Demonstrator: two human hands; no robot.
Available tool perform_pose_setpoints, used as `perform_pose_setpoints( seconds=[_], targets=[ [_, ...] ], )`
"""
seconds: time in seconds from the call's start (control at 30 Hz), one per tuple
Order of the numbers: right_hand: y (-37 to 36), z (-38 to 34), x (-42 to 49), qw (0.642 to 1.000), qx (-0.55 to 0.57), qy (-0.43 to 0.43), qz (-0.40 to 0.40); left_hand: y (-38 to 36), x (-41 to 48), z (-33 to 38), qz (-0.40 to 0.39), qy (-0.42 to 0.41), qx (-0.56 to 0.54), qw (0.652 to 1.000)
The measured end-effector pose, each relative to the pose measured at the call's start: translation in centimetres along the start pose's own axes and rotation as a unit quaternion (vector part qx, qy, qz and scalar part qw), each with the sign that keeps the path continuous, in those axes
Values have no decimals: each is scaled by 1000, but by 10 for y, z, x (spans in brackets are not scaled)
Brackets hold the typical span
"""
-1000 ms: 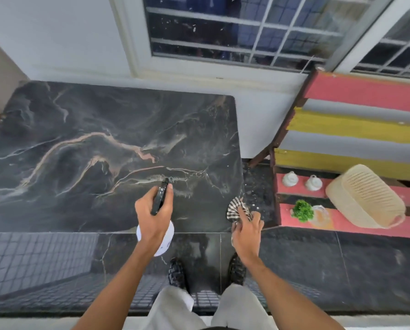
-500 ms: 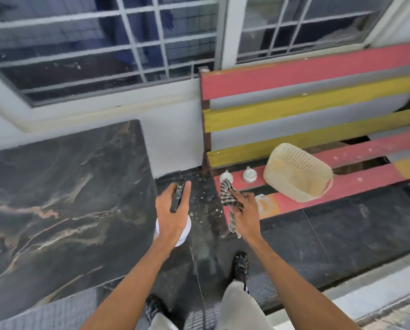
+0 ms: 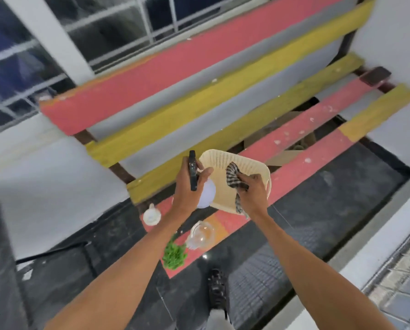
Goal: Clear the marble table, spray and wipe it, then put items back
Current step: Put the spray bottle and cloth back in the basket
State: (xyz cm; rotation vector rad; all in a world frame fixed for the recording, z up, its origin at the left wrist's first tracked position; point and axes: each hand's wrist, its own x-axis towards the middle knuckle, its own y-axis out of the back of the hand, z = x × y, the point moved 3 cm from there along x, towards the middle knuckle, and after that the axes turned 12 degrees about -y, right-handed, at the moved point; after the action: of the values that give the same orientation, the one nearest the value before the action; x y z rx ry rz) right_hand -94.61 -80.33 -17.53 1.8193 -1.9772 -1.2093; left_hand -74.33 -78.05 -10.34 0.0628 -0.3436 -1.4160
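Having reached over basket (image 3: pixel 223 163), left hand (image 3: pixel 187 186) gripping sprayer (image 3: pixel 192 170), right hand (image 3: pixel 253 194) clutching cloth (image 3: pixel 233 175)

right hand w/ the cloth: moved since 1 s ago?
Yes. The right hand with the checked cloth went from the marble table's corner over to the bench, now above the basket.

cream perforated plastic basket (image 3: pixel 244 167), matt, centre of frame | checked woven cloth rag (image 3: pixel 233 178), soft, crumpled | red and yellow painted wooden bench slats (image 3: pixel 199 101), matt, chipped and flecked | clear glossy glass jar (image 3: pixel 200 235), lower centre | black polished floor tiles (image 3: pixel 318 222), glossy, reflective | white smooth plastic spray bottle (image 3: pixel 207 195) with black trigger
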Motion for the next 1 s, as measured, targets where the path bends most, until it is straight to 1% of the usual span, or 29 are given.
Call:
perform_pose_setpoints(
  seconds=[0.1, 0.2, 0.27, 0.37, 0.47, 0.6, 0.7, 0.77, 0.83, 0.9, 0.93, 1.0],
  targets=[
    [-15, 14, 55, 997, -74, -24, 10, -39, 32, -42, -32, 4, 16, 999],
    [-36, 31, 94, 992, -119, -34, -11, -68, 52, -88, -74, 4, 50, 996],
    [-56, 45, 114, 990, -135, -33, -25, -83, 58, -125, -108, 20, 64, 992],
    [-78, 60, 126, 983, -178, -36, -33, -91, 61, -161, -147, 55, 69, 985],
    [-93, 73, 129, 978, -195, -49, -50, -91, 61, -178, -170, 77, 83, 979],
    [-103, 84, 126, 971, -208, -76, -91, -87, 65, -179, -207, 49, 111, 971],
    [-101, 76, 122, 968, -208, -82, -112, -77, 61, -181, -246, 79, 124, 958],
    [-92, 68, 115, 969, -204, -78, -116, -69, 57, -179, -280, 90, 155, 943],
    [-79, 57, 103, 975, -186, -65, -98, -62, 55, -170, -309, 103, 185, 927],
    [-65, 43, 81, 987, -140, -46, -57, -50, 52, -156, -325, 110, 197, 918],
    [-59, 36, 69, 993, -114, -36, -22, -44, 51, -149, -325, 109, 196, 919],
    [-52, 14, 27, 995, -75, 12, 67, -16, 43, -130, -286, 92, 189, 935]
  ],
)
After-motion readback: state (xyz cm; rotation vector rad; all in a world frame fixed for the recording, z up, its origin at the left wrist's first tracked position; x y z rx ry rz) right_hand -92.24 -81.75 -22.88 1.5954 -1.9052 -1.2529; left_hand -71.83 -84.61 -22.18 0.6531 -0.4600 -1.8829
